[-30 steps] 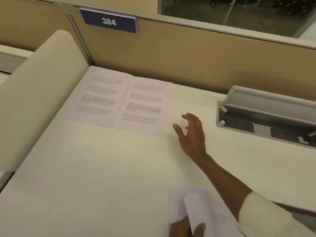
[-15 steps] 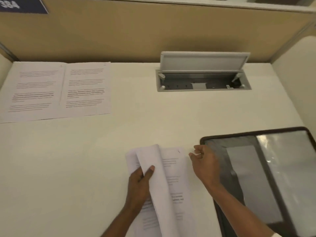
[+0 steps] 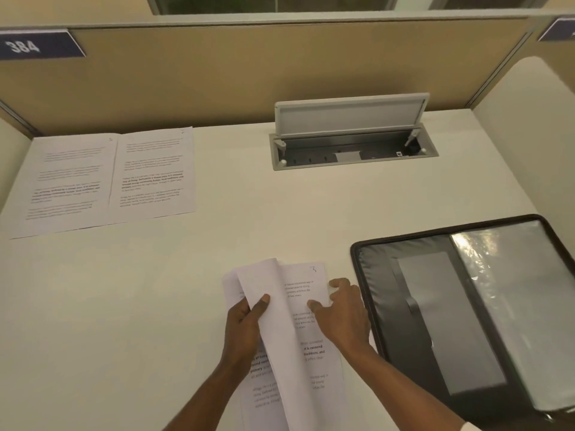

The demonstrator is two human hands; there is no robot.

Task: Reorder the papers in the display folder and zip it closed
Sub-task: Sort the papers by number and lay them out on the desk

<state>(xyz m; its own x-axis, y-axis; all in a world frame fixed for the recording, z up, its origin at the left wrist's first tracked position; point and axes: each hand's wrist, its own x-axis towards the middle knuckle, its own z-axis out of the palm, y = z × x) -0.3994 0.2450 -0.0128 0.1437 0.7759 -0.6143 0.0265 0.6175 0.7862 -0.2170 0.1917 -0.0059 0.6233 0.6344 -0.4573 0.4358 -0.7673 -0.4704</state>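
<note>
Left hand (image 3: 245,325) gripping curled top sheet (image 3: 270,290). Right hand (image 3: 342,312) pinching right edge of thin white printed papers (image 3: 311,353) on smooth white desk (image 3: 140,306). Black padded display folder (image 3: 378,275) lying open just beside, clear sleeves shining. Two flat printed sheets (image 3: 109,178) lying far left.

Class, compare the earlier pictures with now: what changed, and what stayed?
The right hand drew back from the far sheets and now grips the sheet marked 3. The left hand still holds the lifted sheets; far sheets and open folder lie unmoved.

Socket box (image 3: 351,152) lid up; sign (image 3: 39,45) perhaps 384.
</note>
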